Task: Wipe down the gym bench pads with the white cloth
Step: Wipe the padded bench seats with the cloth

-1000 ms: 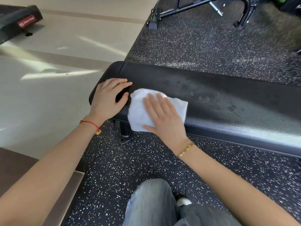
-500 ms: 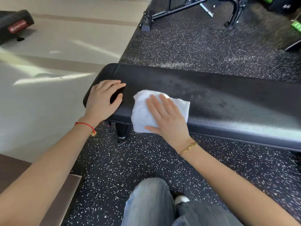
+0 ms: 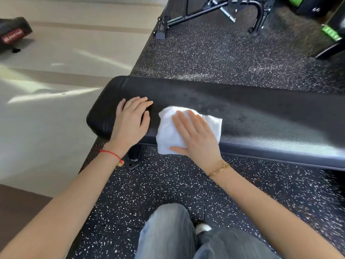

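My right hand (image 3: pixel 197 139), fingers (image 3: pixel 183 121) flat, spread, presses the cloth (image 3: pixel 168 131) on the pad (image 3: pixel 270 118); unwiped length runs right. Left hand (image 3: pixel 130 122) rests flat.

Over the last 1 s the right hand (image 3: pixel 196 137), flat on the white cloth (image 3: pixel 169 131), has slid it rightward along the bench pad (image 3: pixel 261 116), widening the gap to the left hand (image 3: pixel 130 122) resting near the pad's end
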The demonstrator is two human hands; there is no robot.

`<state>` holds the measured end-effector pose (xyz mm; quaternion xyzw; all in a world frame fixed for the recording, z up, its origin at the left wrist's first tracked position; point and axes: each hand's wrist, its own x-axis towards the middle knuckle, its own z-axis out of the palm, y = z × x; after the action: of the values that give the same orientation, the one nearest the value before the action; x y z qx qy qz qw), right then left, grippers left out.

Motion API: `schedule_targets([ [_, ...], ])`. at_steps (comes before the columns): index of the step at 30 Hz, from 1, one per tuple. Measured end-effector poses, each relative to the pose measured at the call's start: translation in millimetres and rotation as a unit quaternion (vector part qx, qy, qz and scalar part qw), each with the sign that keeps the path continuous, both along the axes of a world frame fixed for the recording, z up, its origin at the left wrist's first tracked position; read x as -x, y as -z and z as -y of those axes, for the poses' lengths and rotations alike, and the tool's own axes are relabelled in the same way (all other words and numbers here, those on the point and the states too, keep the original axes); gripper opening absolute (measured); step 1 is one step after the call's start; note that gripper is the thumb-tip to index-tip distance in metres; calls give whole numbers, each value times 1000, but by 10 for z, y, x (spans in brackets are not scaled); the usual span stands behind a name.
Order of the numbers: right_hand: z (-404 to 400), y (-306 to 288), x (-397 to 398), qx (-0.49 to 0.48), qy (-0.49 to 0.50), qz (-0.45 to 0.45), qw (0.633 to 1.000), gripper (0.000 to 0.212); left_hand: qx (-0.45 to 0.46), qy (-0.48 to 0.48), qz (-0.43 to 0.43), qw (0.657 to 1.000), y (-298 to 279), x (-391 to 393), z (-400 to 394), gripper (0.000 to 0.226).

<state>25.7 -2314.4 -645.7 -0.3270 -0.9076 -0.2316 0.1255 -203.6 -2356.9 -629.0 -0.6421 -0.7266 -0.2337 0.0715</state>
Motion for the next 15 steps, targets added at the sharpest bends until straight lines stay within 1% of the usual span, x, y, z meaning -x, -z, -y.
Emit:
schedule_targets([
  [3,-25,49,-393,3,-4,-32,999,90,3,13,-1,1000,-10,-182,-58,37],
  [6,-92,127,-1039,8,22,-81,996,83,9,29,-6,1000,-27,-316,-119,37],
  [8,-130,119,-1327,8,43,-93,995,81,6,43,-13,999,-21,-404,-162,37],
  [11,-150,59,-1271,-1,56,-79,995,87,6,54,-19,998,-17,-536,-246,38],
  [15,-89,15,-656,3,24,-43,999,92,-3,44,-31,999,5,-548,-251,38],
])
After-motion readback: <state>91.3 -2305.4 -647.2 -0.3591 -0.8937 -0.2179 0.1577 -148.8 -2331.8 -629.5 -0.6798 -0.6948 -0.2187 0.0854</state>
